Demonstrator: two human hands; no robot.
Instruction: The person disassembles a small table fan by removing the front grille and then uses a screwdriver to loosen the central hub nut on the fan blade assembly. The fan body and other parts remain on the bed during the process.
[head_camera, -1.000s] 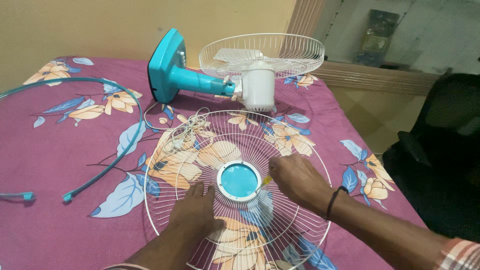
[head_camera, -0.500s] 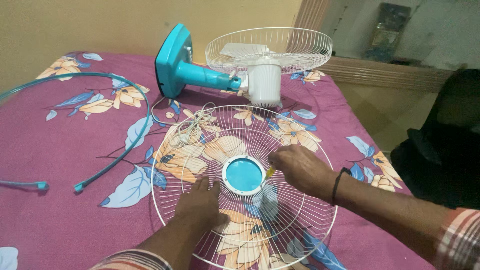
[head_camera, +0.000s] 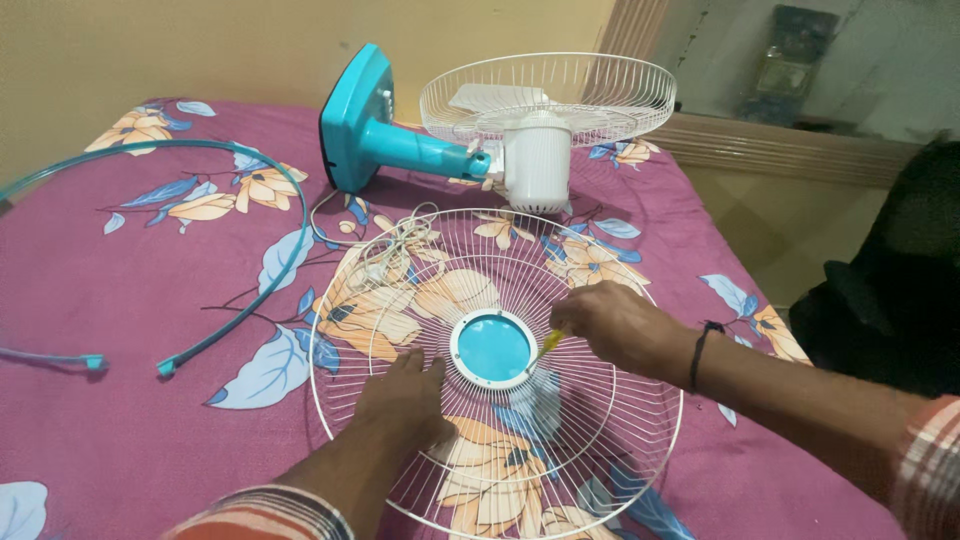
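1. The left hand (head_camera: 408, 400) lies flat, fingers spread, on the round white wire fan guard (head_camera: 497, 370) near the bed's front edge.
2. The right hand (head_camera: 622, 325) grips a thin yellow-handled screwdriver (head_camera: 547, 345) – tip at the guard's turquoise centre disc (head_camera: 493, 349).
3. The turquoise-and-white fan body (head_camera: 480, 130) lies toward the far edge.

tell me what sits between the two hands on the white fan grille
In the head view, the grille's round turquoise centre disc lies between the left hand and the right hand; the yellow-handled tool in the right hand points at its rim.
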